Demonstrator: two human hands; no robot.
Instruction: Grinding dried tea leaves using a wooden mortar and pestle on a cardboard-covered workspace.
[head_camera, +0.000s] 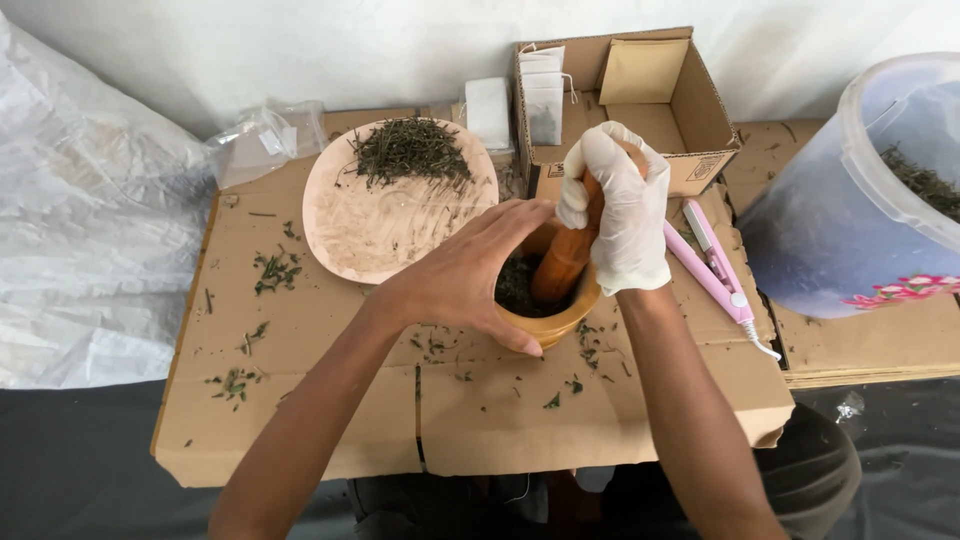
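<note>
A small wooden mortar (556, 322) stands on the cardboard work surface (330, 420) and holds dark dried herbs (516, 285). My bare left hand (465, 275) cups its left rim and side. My right hand (620, 210), in a white glove, grips the top of a wooden pestle (562, 262) whose lower end rests down in the herbs. The pestle leans slightly to the right.
A round wooden plate (380, 230) with a heap of dried herbs lies behind-left. An open cardboard box (640, 100) with small white bags stands behind. A pink handheld sealer (715, 265) lies to the right, beside a translucent plastic bucket (850, 200). Herb bits are scattered about.
</note>
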